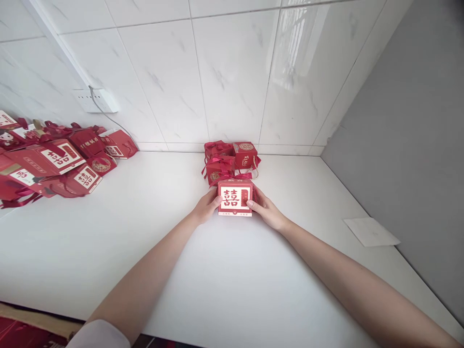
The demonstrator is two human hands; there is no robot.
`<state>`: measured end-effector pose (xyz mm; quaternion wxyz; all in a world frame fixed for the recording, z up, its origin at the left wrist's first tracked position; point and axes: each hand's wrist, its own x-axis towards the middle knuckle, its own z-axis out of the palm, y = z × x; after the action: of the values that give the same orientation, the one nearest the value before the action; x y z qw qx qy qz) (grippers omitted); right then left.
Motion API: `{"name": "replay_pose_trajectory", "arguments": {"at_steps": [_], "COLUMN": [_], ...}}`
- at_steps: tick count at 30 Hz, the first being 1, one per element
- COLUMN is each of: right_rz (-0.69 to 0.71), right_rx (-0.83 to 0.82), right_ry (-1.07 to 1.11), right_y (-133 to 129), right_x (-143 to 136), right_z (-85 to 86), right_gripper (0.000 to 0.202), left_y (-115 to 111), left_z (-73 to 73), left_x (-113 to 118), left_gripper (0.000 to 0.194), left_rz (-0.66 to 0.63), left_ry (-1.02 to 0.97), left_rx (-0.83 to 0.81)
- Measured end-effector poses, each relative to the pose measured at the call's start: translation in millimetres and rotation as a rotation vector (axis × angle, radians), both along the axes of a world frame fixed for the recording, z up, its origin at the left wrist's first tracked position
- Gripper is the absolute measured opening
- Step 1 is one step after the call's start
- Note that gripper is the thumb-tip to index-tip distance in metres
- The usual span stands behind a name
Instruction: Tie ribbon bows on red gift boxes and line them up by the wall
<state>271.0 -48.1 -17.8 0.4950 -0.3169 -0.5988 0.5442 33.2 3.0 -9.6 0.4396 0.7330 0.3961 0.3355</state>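
Note:
Between my two hands is a red gift box (235, 208) with a white label bearing large red characters on its front. My left hand (208, 205) grips its left side, thumb on the front face. On the opposite side my right hand (267, 208) is closed the same way, its thumb at the label's right edge. Just behind stand several more red boxes; a ribbon-tied box (220, 167) is nearest, and a box with a round gold emblem (244, 154) is at the back right. Whether the held box rests on the white table (232, 270) I cannot tell.
A heap of red gift boxes (60, 157) with ribbons lies at the far left. Behind it a wall socket (96, 100) has a grey cable. A white paper (371, 232) lies by the grey panel (409, 135) on the right. Tiled wall (232, 72) bounds the table's back.

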Motion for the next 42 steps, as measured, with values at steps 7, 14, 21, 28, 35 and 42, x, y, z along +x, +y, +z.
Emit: {"name": "replay_pose_trajectory", "arguments": {"at_steps": [7, 14, 21, 28, 35, 42], "right_rz": [0.014, 0.005, 0.007, 0.084, -0.097, -0.05], "right_rx": [0.043, 0.055, 0.066, 0.197, 0.265, 0.362], "right_ry": [-0.065, -0.092, -0.119, -0.193, -0.405, -0.372], "right_y": [1.9, 3.0, 3.5, -4.9, -1.4, -4.9], "right_x": [1.9, 4.7, 7.7, 5.7, 7.6, 6.6], "right_z": [0.2, -3.1, -5.1, 2.7, -8.8, -2.6], "right_gripper": [0.071, 0.074, 0.076, 0.089, 0.088, 0.089], "left_y": [-0.1, 0.4, 1.4, 5.5, -6.1, -5.6], "left_z": [-1.5, -3.0, -4.4, -1.9, 4.6, 1.5], "left_x": [-1.6, -1.5, -0.8, 3.6, 11.0, 6.8], "left_gripper": [0.073, 0.074, 0.075, 0.076, 0.066, 0.064], "left_rz": [0.002, 0.004, 0.022, 0.234, 0.277, -0.053], "left_ry": [-0.009, 0.004, -0.033, -0.102, -0.12, -0.142], "left_rx": [-0.012, -0.007, -0.059, -0.212, 0.083, 0.197]}}
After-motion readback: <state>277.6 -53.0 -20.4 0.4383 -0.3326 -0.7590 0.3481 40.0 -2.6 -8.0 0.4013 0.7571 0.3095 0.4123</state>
